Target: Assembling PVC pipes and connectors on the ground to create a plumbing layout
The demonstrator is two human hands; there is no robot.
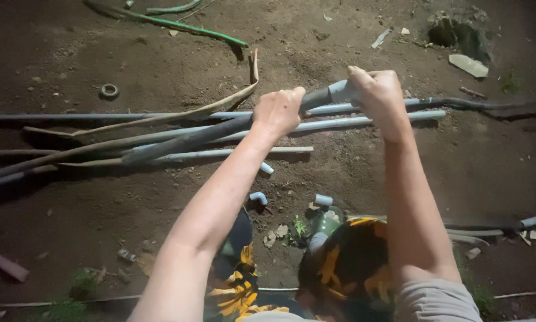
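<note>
Centre frame, above bare soil: left hand (278, 111) wrapped tight around a dark pipe (190, 138), right hand (378, 95) clenched on its grey coupling (341, 90) — steady the pipe, twist only the fitting — spare pipes (363, 122) lying beneath.

Long dark grey plastic pipe (190, 138) with a pale grey fitting (339, 90) on its raised end, held slanted above the dirt ground, its far end resting among pipes at left.
</note>
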